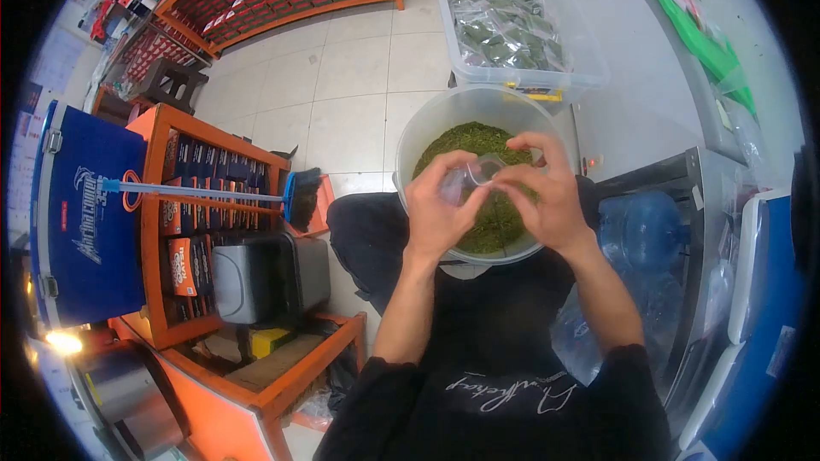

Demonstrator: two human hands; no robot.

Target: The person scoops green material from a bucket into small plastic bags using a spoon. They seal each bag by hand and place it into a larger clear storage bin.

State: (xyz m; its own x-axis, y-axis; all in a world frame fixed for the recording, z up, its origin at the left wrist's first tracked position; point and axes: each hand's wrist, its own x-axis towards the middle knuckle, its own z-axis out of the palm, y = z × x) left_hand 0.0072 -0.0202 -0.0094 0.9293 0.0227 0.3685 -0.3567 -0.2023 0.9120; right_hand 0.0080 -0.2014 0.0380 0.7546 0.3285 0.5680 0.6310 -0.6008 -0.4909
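Note:
Over a large translucent bucket [408, 132] my two hands hold a small clear plastic bag [485, 169] between them. My left hand [440, 205] pinches one side of the bag between thumb and fingers. On the other side, the thumb and fingertips of my right hand [548, 195] grip the bag's edge, and its mouth shows as a rounded opening. Chopped green dried herb [465, 138] fills the lower part of the bucket beneath my hands. The bucket stands between my legs.
Beyond the bucket, a clear storage box [446, 30] holds many small bags of green herb. An orange shelf [158, 230] with boxes, a dark grey bin [256, 282] and a broom [301, 198] are at left. A blue water jug [641, 226] stands at right.

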